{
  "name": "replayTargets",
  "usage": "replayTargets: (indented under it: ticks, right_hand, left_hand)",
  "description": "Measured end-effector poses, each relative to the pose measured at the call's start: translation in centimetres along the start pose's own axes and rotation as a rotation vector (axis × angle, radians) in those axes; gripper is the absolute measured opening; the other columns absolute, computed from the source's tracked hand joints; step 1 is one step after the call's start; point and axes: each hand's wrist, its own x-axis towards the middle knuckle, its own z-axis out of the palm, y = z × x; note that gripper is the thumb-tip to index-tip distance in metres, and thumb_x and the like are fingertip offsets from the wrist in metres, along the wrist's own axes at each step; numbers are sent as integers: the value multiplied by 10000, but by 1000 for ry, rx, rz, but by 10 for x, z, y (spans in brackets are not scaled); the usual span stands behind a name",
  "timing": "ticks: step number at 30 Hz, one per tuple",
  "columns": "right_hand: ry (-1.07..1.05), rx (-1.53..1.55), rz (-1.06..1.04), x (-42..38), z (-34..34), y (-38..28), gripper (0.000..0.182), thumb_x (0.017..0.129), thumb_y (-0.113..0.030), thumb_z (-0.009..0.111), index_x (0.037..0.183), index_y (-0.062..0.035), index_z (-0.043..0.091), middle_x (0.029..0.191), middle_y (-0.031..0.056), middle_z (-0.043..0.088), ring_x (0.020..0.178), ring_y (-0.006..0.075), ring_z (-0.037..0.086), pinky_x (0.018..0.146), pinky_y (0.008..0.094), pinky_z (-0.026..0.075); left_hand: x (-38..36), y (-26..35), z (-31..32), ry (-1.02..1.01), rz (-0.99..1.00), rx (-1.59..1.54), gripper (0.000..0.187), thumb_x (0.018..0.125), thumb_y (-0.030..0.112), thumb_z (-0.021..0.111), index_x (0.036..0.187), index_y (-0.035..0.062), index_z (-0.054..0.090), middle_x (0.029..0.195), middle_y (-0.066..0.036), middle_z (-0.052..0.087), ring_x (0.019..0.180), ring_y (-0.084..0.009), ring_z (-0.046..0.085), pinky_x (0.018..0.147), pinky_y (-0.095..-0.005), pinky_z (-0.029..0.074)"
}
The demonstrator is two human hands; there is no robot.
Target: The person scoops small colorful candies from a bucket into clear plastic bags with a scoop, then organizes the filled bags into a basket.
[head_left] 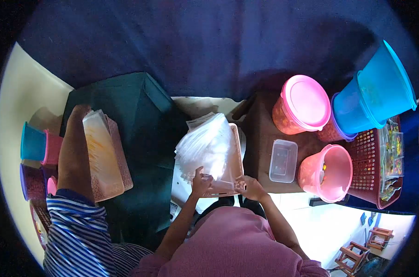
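Note:
A stack of clear plastic bags [204,143] lies fanned out over a peach-coloured basket [238,143] in front of my body. My left hand [201,182] is at the near end of the stack, its fingers closed on the edge of a plastic bag. At the basket's near right corner, my right hand [251,188] pinches what looks like the same thin bag. The clear film stretches between both hands, and its exact outline is hard to make out.
At right, a brown-covered table holds a clear plastic container [283,160], a lidded pink tub [306,104], an open pink bucket [325,173], blue tubs [376,92] and a maroon basket [363,157]. At left, a co-worker's arm [75,157] reaches beside another bag-filled tray [119,152].

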Motion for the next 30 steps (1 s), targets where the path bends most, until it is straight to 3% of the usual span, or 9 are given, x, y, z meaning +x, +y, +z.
replayTargets:
  ticks: [4,6,8,12,15,16,18,21,30]
  right_hand:
    - [173,-206,-272,4,13,-10,436,681,-280,651,1015,-22,540,977,165,540,876,293,546,773,335,437]
    - [157,-213,-219,5,20,-18,392,698,-248,630,1007,-23,543,962,167,545,849,299,552,750,341,445]
    - [110,-228,-116,4,26,-24,306,733,-183,588,993,-26,551,931,171,556,795,310,564,705,354,461]
    - [410,-68,-194,6,30,-14,144,746,-88,540,834,13,591,763,164,590,699,332,571,612,357,458]
    - [413,116,-19,-6,4,-32,153,752,-110,561,783,33,604,677,153,592,610,216,584,567,302,450]
    - [372,265,63,-10,-1,-32,167,754,-124,571,790,34,609,654,135,596,569,157,577,545,279,447]
    - [418,377,-13,-18,-5,-28,180,769,-140,568,817,25,621,617,76,597,544,75,523,501,242,429]
    - [200,739,184,-37,-29,-55,170,803,-141,544,840,-1,632,684,23,600,610,71,541,536,201,444]
    - [176,1020,98,-56,-33,-50,148,803,-114,559,856,17,604,775,68,603,685,111,579,620,227,493]
  left_hand:
    - [-16,53,-5,-123,-9,-267,597,692,29,613,1189,43,283,803,-125,553,619,-151,572,459,-264,456]
    - [-21,70,-3,-157,-1,-296,603,696,31,615,1192,42,273,808,-125,548,627,-151,572,443,-253,452]
    - [-23,82,0,-149,-46,-317,642,691,58,644,1198,30,251,807,-116,539,630,-158,577,479,-245,462]
    - [-23,78,11,-106,119,-411,712,683,104,678,1225,30,222,937,-156,518,788,-207,571,630,-301,477]
    - [-45,112,3,-262,385,-84,868,666,186,703,1303,55,127,1230,-187,335,1147,-263,351,951,-403,285]
    - [-46,117,3,-271,394,-79,868,666,186,703,1303,55,127,1230,-187,335,1147,-263,351,951,-403,285]
    - [-49,126,8,-263,824,156,854,624,234,736,1257,-28,225,1204,-206,365,1124,-291,381,944,-370,294]
    - [-57,133,18,-331,766,41,712,670,198,698,1211,-71,320,1239,-221,353,1172,-294,339,960,-358,278]
    - [-73,143,33,-541,658,-283,609,750,100,608,1253,-34,291,1276,-207,332,1174,-212,344,939,-297,304]
